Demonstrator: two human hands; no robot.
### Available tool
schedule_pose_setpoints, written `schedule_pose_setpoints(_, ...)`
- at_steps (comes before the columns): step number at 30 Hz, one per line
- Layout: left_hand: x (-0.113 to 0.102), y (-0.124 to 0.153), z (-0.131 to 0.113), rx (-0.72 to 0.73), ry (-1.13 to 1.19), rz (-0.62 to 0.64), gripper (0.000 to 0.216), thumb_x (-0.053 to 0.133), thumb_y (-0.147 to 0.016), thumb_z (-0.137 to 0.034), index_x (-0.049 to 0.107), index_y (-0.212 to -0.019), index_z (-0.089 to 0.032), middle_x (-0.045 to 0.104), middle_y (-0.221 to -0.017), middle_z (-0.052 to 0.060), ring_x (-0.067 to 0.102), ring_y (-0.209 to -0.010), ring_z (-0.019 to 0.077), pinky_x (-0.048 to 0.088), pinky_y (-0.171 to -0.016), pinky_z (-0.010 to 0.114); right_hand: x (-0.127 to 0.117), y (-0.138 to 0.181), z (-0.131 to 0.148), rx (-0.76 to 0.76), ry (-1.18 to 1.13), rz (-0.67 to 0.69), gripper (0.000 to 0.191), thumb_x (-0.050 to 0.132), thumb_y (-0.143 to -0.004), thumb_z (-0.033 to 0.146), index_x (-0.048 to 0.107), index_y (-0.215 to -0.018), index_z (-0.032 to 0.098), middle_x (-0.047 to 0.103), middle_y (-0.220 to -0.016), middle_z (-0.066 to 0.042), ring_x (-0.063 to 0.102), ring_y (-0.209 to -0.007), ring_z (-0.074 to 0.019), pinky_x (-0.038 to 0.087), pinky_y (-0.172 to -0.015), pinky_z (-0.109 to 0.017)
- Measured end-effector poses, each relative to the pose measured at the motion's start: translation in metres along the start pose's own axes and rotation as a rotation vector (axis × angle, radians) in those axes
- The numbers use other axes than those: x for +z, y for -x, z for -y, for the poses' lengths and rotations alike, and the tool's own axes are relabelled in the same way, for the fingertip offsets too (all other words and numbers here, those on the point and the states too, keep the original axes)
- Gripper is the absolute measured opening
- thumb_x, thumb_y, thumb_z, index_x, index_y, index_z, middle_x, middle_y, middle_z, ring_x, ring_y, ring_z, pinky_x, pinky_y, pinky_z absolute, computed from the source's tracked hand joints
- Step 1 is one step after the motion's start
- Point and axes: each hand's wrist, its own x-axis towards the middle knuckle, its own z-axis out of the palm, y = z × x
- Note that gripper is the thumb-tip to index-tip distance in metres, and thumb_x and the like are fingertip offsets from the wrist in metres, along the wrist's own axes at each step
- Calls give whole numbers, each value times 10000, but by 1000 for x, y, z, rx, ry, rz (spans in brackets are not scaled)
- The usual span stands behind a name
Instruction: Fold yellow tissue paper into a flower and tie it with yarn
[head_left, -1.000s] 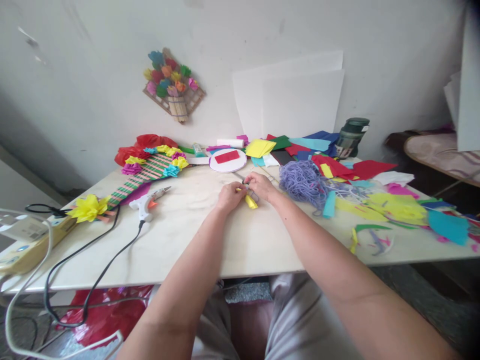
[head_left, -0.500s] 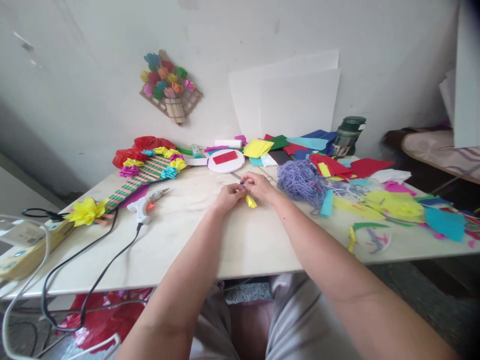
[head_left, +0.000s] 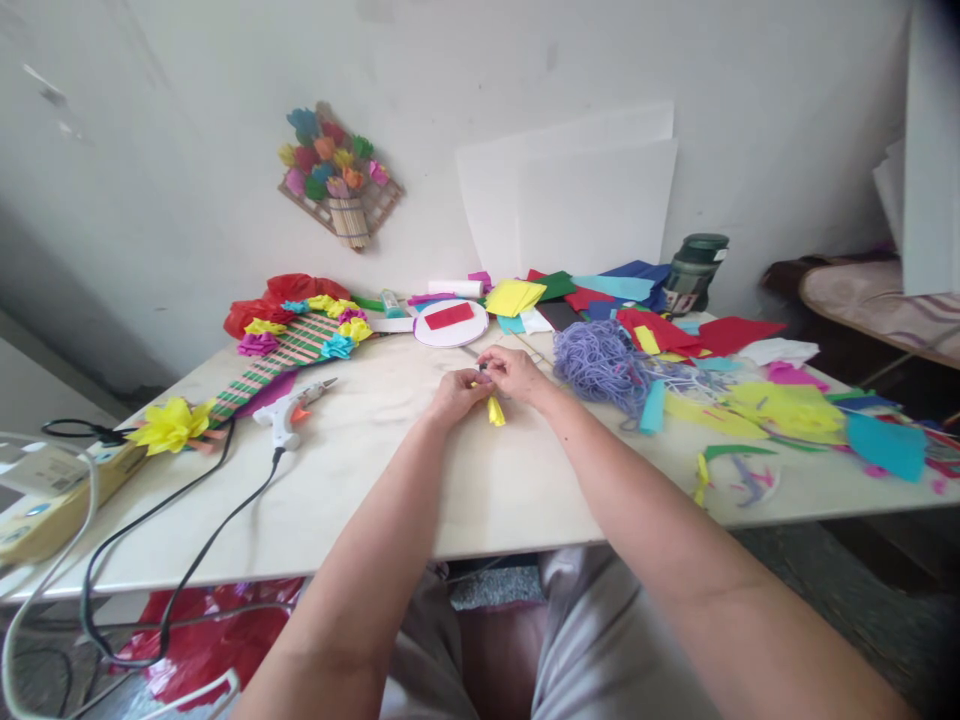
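Note:
Both my hands meet over the middle of the pale table (head_left: 375, 490). My left hand (head_left: 457, 393) and my right hand (head_left: 511, 371) pinch a small folded piece of yellow paper (head_left: 496, 410), which hangs down between the fingertips. A thin dark bit shows at the top of the paper, between the fingers; I cannot make out what it is. A heap of purple yarn (head_left: 600, 360) lies just right of my right hand. A white round plate with a red strip (head_left: 451, 322) sits just beyond my hands.
A glue gun (head_left: 289, 408) with a black cord lies to the left, near a striped craft board with paper flowers (head_left: 289, 340). Coloured paper scraps (head_left: 780, 405) cover the right side. A dark green jar (head_left: 694, 272) and white sheets (head_left: 577, 200) stand by the wall.
The yellow paper has turned from slanting to hanging nearly straight down, and my hands have drawn slightly closer together. The camera shifted a little.

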Motion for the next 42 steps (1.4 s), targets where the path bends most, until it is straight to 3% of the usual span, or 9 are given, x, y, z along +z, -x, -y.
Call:
schedule_pose_setpoints(7, 0, 0, -1, 27, -40, -2, 219, 577, -634, -322, 616, -706, -119, 462, -442, -47, 392, -434, 73, 305, -453, 198, 0, 0, 7, -19, -25, -25, 237, 504, -663, 113, 606, -874, 147, 562, -630, 9, 529, -636, -119, 401, -664, -235)
schedule_pose_setpoints(14, 1, 0, -3, 25, -50, -32, 190, 571, -640, -331, 570, -642, -140, 488, -464, -40, 424, -444, 81, 339, -465, 204, -5, 0, 7, 71, -385, 3, 196, 525, -675, 161, 591, -859, 135, 615, -776, -22, 563, -709, -110, 436, -709, -248)
schedule_pose_setpoints(18, 3, -1, -2, -8, 53, -31, 195, 571, -641, -336, 559, -668, -144, 552, -531, -19, 451, -456, 78, 367, -474, 204, -11, -2, -2, 118, -450, -1, 239, 528, -668, 159, 592, -897, 140, 622, -857, -32, 568, -796, -121, 437, -773, -275)
schedule_pose_setpoints(23, 3, 0, -3, -43, 161, -20, 222, 585, -631, -352, 535, -654, -137, 621, -639, 18, 456, -460, 67, 366, -467, 202, -14, -6, -20, 14, -150, -189, 311, 476, -619, 61, 615, -882, 152, 598, -998, -55, 521, -999, -160, 370, -919, -321)
schedule_pose_setpoints(27, 3, 0, -3, -40, 214, -24, 231, 590, -631, -360, 525, -629, -138, 589, -572, -3, 413, -425, 59, 320, -438, 203, -16, -8, -33, 111, 145, -334, 328, 458, -589, 31, 639, -837, 145, 596, -1020, -88, 511, -1013, -205, 372, -912, -350)
schedule_pose_setpoints(30, 4, -3, 0, -31, 250, -48, 237, 592, -633, -366, 511, -627, -143, 571, -549, -14, 392, -409, 56, 298, -419, 202, -18, -8, -33, 208, 191, -377, 267, 485, -625, 84, 648, -823, 157, 619, -969, -84, 538, -933, -208, 391, -869, -362)
schedule_pose_setpoints(33, 5, -5, 2, -36, 302, -81, 255, 598, -635, -381, 483, -662, -155, 600, -606, -5, 418, -419, 59, 323, -419, 200, -16, -6, -19, 340, -42, -228, 211, 474, -680, 151, 638, -812, 155, 627, -697, -28, 561, -662, -138, 448, -672, -276)
schedule_pose_setpoints(36, 5, -7, 4, -46, 321, -103, 248, 598, -644, -371, 467, -692, -167, 590, -589, -17, 448, -420, 66, 357, -425, 200, -11, -2, 0, 404, -219, 29, 117, 521, -668, 193, 618, -693, 132, 560, -536, 6, 442, -447, -77, 375, -467, -205)
schedule_pose_setpoints(42, 4, -5, 2, -69, 311, -120, 216, 585, -691, -351, 460, -732, -179, 509, -453, -51, 475, -387, 84, 423, -442, 215, -4, 2, 13, 430, -346, 146, 14, 565, -598, 127, 576, -598, 135, 522, -528, 23, 429, -472, -66, 346, -436, -184)
